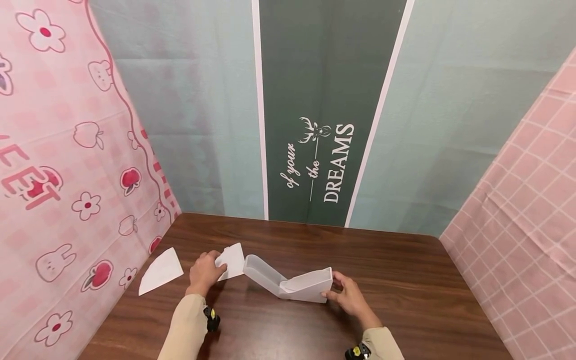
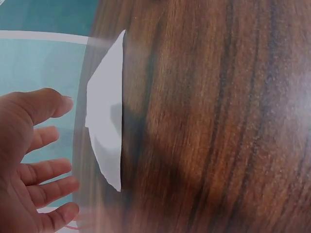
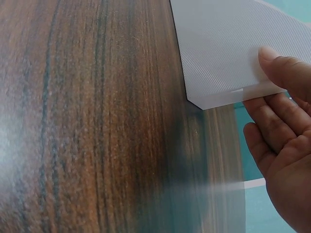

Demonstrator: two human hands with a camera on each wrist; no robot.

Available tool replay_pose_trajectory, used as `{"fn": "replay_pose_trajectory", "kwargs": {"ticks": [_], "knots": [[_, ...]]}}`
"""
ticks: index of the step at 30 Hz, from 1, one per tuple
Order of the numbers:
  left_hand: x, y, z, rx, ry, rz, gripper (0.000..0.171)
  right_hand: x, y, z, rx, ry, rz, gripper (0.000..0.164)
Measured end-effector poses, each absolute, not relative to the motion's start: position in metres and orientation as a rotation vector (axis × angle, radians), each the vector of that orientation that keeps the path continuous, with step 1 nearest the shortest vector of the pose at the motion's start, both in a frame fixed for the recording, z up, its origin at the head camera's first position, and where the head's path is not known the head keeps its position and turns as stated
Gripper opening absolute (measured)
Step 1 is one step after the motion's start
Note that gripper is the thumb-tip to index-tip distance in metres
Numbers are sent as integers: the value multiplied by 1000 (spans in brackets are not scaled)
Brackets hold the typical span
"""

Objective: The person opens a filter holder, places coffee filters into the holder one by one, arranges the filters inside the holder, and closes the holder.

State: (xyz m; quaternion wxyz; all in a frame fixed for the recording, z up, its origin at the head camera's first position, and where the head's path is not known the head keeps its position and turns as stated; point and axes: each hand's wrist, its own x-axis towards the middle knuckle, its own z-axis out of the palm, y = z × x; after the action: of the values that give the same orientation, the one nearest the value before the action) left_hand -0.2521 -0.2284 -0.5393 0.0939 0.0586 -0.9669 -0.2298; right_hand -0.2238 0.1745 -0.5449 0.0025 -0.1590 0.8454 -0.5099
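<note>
A white case (image 1: 308, 290) stands on the table with its hinged translucent lid (image 1: 263, 274) swung out to the left. White paper shows inside the case. My right hand (image 1: 348, 295) grips the case at its right end; in the right wrist view the thumb lies on the ribbed side wall (image 3: 223, 53), with fingers at the edge below. Left of the lid lies a white fan-shaped paper coffee filter (image 1: 233, 261). My left hand (image 1: 206, 272) is beside this filter, its thumb overlapping the filter's edge in the head view. In the left wrist view those fingers are spread and hold nothing.
A second fan-shaped filter (image 1: 161, 271) lies farther left on the brown wooden table (image 1: 382, 260). Printed cloths hang behind the table and at both sides, pink on the left (image 1: 90, 165) and pink check on the right (image 1: 517, 200).
</note>
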Motion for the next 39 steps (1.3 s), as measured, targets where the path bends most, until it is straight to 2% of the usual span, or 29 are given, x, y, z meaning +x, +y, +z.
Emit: {"fn": "replay_pose_trajectory", "kwargs": {"ticks": [33, 39], "knots": [[-259, -213, -554, 255, -2868, -635, 39, -224, 174, -546, -485, 2663, -1590, 44], [-262, -211, -558, 251, -2796, -686, 44, -224, 176, -547, -506, 2656, -1595, 43]]}}
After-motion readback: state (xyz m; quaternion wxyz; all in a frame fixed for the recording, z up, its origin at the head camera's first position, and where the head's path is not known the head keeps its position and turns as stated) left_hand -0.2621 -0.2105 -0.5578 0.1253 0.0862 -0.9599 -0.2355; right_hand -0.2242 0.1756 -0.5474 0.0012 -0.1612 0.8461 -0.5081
